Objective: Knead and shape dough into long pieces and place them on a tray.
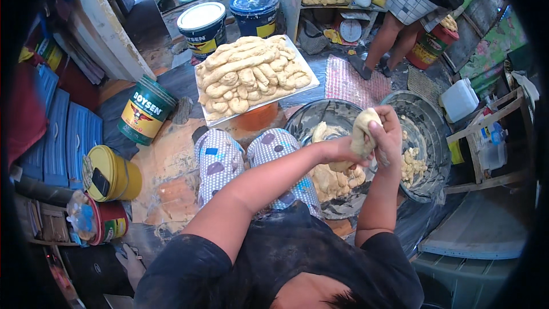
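Observation:
Above a wide dark basin [298,119], a thick pale piece of dough [362,133] hangs between my two hands. My right hand [390,137] is closed round its upper part, with the thumb pressed on it. My left hand [338,150] grips it lower down; some of those fingers are hidden behind the dough. Lumps of dough [334,183] lie in the basin below my hands. In front of my knees, a white tray [314,82] bears a high heap of rolled dough strips [246,74].
A second basin [437,137] with dough scraps stands at the right. Lidded dark blue buckets [254,11] are beyond the tray. A green bucket [147,110] and a yellow bucket [117,173] with a phone on top stand left. Another person's legs [384,40] are at the far right.

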A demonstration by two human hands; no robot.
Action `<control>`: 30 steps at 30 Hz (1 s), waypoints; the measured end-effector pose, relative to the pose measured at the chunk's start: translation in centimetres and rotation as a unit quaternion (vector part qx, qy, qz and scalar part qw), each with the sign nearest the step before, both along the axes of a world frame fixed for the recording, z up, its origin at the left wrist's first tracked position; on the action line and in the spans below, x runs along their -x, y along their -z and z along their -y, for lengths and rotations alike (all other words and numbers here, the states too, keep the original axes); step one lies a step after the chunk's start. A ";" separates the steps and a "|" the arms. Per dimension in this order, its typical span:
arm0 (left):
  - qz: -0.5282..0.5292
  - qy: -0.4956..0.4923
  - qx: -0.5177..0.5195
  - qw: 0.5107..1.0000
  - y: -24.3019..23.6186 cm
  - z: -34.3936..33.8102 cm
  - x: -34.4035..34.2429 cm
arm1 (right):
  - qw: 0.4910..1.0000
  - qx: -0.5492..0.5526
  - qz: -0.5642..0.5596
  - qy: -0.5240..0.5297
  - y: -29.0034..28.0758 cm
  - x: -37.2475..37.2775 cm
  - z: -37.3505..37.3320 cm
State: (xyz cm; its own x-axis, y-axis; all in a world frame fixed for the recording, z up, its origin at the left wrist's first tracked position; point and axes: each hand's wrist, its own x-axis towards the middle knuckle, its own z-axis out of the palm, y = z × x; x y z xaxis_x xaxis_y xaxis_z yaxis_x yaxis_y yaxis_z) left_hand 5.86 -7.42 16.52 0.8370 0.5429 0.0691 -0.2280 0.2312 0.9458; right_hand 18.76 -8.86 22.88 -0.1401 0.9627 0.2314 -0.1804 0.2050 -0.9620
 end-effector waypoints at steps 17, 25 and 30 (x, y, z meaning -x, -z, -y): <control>0.208 -0.347 0.029 0.914 -22.1 -13.4 14.0 | 0.953 0.154 0.201 -0.164 24.5 3.8 -2.0; 0.061 -0.512 -0.095 0.852 -21.6 -22.2 27.9 | 0.968 0.135 -0.025 -0.211 11.0 12.1 -10.5; 0.151 -0.530 -0.138 0.823 -20.7 -25.5 31.3 | 0.990 0.063 -0.090 -0.084 4.6 20.9 -18.2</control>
